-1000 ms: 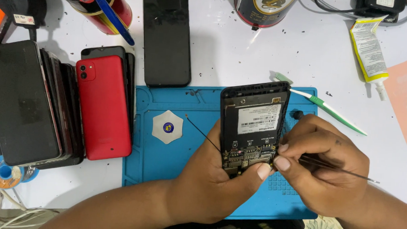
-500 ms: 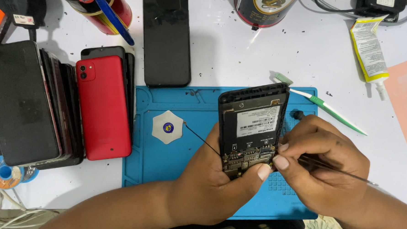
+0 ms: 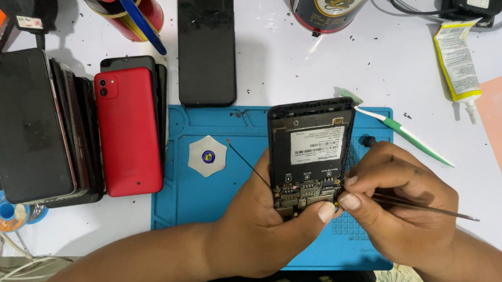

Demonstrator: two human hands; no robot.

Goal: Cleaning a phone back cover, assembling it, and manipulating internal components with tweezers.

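Left hand grip cradles opened phone upright; right hand grip pinches tweezers, tips at phone's lower board.

The left hand is raised from the lower edge of the view, with the forearm angled in from the lower left. The palm is turned upward and the fingers are curled in a cupping grip; the thumb is laid across toward the right hand. The right forearm is brought in from the lower right. The right hand is held just beside the left, knuckles upward, with thumb and forefinger pinched together. The thumb tips of both hands are almost touching.
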